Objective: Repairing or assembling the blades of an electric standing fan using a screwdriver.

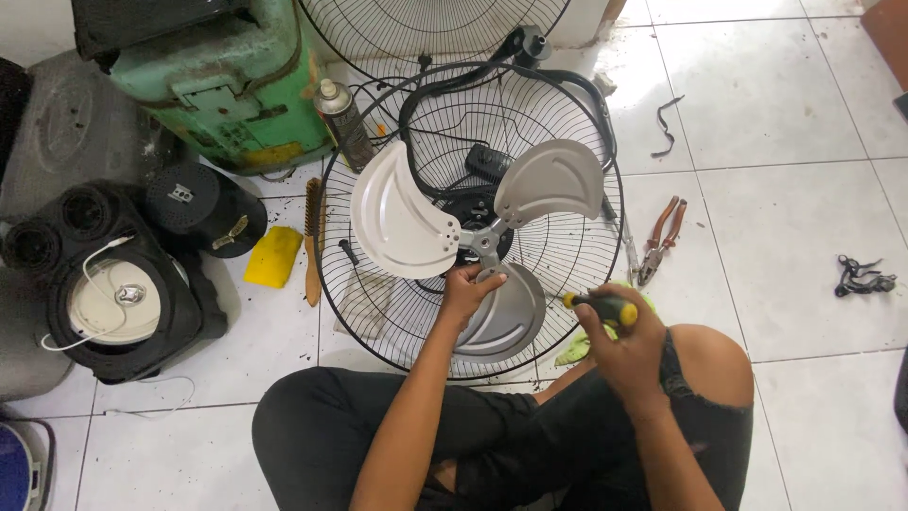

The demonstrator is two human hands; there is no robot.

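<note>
At far left sits a black speaker box point(113, 293) with a matte shell, and beside it a yellow cloth point(274, 255) and a wire brush point(312, 241). In the centre of the frame the three-bladed grey metal fan blade point(407, 222) rests on a round black wire grille point(378, 322); the left hand point(463, 291) pinches its hub, seemingly steadying it. The right hand point(624, 341) is wrapped around a yellow-and-black screwdriver point(601, 305), which I judge needs aligning with the hub next. Red-handled pliers point(662, 237) lie right.

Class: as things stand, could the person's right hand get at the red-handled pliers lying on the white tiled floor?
Probably yes: the red-handled pliers lie on bare tile beside the right hand, nothing between, though it already grips a yellow-and-black screwdriver.
</note>
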